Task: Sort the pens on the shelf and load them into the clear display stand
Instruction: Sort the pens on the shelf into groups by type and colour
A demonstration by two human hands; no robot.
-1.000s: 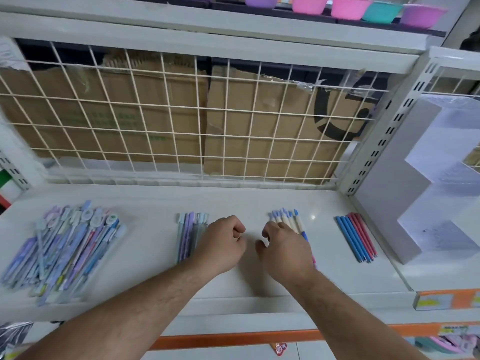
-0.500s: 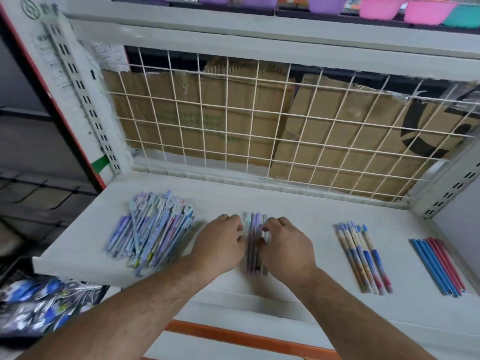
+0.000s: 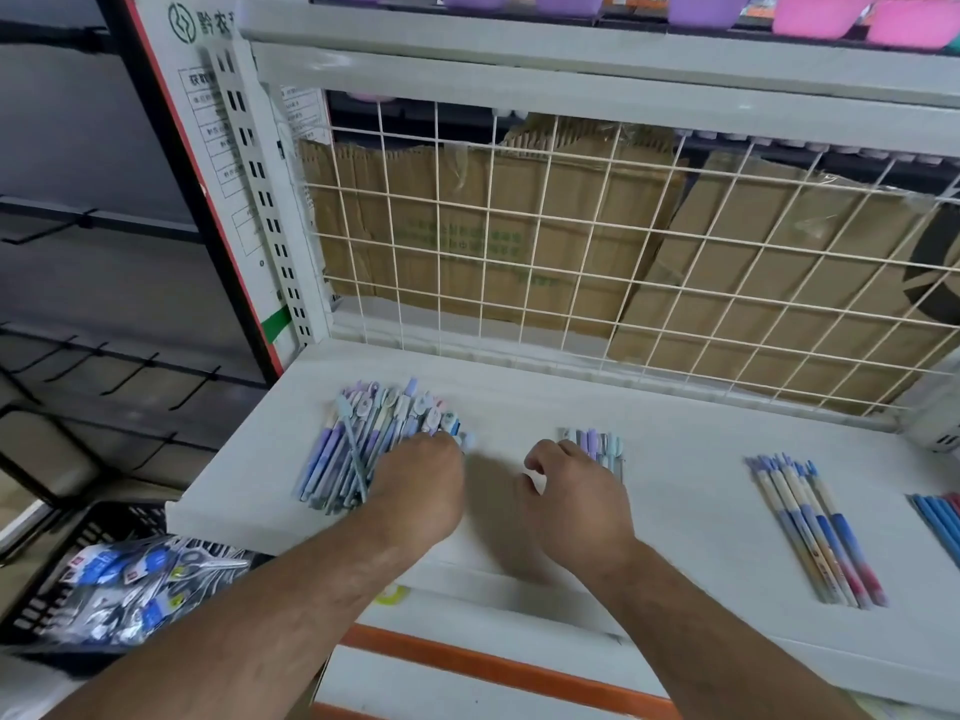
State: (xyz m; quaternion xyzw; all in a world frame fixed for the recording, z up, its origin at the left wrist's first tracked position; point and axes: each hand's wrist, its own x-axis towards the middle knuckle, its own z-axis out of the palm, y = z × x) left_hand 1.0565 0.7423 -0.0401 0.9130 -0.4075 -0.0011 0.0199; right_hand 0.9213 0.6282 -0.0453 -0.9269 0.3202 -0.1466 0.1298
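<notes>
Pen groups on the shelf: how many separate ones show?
4: large pile by the left hand, small bundle by the right hand, patterned row further right, blue pens cut off at the right edge.

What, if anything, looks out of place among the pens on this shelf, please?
In the large pile on the left, one pale blue pen lies crosswise over the others, which run roughly parallel. Nothing else stands out.

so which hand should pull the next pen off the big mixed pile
Left. The left hand rests on the big pile, fingertips at its edge; the right hand sits apart from it, by the small purple group.
</notes>
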